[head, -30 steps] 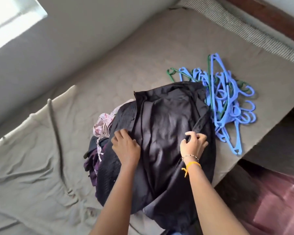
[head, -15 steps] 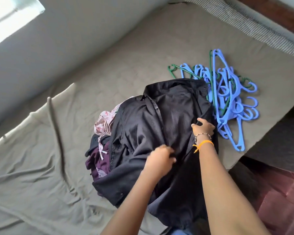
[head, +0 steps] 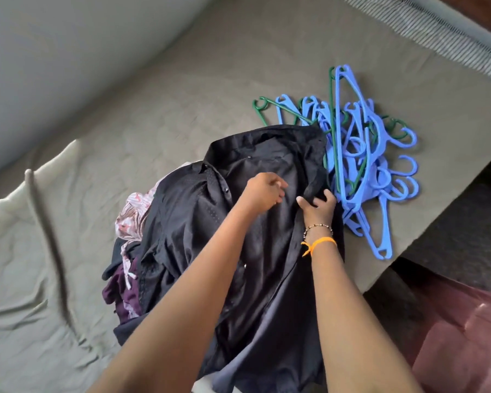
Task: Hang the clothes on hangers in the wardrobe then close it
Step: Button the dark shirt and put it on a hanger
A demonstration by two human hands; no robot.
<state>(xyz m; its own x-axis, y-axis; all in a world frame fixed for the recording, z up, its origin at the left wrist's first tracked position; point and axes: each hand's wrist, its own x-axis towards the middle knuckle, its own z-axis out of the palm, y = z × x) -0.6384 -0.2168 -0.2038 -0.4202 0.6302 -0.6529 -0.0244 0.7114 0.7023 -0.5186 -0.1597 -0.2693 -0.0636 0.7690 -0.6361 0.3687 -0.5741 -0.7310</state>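
Black shirt (head: 255, 222) lies atop clothes pile on bed (head: 182, 95), beside hangers (head: 360, 154); right hand (head: 318, 205) pinches shirt edge w/ curled fingers; left hand (head: 262, 191) blurred, grip indeterminate.

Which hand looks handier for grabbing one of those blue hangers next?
Probably the right hand: it grips the black shirt's edge right beside the hanger pile. The left hand sits mid-shirt, farther away.
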